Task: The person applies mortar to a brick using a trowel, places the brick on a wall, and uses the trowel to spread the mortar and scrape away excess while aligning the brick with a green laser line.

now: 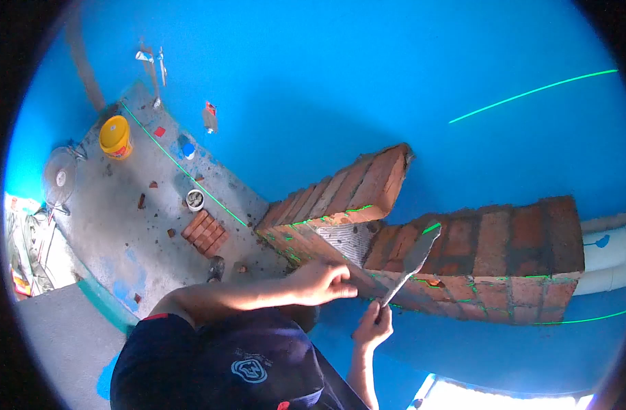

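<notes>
Hands [347, 301] on brick wall [463, 260] — trowel [412, 263] tip blurred

head cam, high, looking down, wide

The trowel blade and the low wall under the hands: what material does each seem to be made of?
The trowel, held in the right hand, looks like bare grey metal: flat, thin, with a dull sheen. The wall, which the left hand touches, appears to be fired clay brick, matte orange-red, with rough grey mortar joints, probably cement.
</notes>
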{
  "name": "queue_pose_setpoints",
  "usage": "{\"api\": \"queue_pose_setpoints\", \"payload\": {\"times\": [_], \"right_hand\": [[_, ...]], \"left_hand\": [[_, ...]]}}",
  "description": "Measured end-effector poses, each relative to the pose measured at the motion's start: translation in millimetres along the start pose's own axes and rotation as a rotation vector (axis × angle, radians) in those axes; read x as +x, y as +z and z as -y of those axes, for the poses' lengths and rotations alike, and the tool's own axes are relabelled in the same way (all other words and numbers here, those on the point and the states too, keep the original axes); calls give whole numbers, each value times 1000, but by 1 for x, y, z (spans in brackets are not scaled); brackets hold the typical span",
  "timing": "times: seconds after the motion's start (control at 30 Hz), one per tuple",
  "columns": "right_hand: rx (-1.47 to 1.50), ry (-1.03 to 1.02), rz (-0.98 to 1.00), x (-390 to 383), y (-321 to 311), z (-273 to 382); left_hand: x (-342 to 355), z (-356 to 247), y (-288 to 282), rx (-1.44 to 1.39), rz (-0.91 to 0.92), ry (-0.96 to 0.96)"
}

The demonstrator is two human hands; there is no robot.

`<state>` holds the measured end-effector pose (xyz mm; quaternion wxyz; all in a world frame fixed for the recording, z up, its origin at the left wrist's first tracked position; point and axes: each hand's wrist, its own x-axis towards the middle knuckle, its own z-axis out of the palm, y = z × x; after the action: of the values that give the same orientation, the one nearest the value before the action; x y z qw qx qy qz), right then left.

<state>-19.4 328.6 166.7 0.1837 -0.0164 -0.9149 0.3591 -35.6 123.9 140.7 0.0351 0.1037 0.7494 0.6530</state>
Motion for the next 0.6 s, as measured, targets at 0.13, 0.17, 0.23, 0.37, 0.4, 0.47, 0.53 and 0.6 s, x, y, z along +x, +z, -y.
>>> {"api": "queue_pose_setpoints", "payload": {"times": [0.13,0.17,0.23,0.37,0.4,0.47,0.53,0.6], "right_hand": [[-34,-134,123,-28,31,40],[-27,-90,175,-33,39,50],[-35,-172,260,-37,56,56],[3,-195,565,-28,73,68],[29,-143,651,-25,77,73],[89,-49,762,-28,82,76],[230,353,968,-33,83,73],[380,504,1043,-37,84,76]], "left_hand": [[-28,1,21,-127,-123,235],[-31,-2,15,-109,-91,224],[-35,10,22,-221,-306,90],[-35,52,3,-229,-369,-59],[-32,56,-7,-320,-350,-143],[-24,64,-27,-487,-302,-272],[-20,77,-29,-685,-276,-318],[-23,80,-35,-711,-187,-382]]}}
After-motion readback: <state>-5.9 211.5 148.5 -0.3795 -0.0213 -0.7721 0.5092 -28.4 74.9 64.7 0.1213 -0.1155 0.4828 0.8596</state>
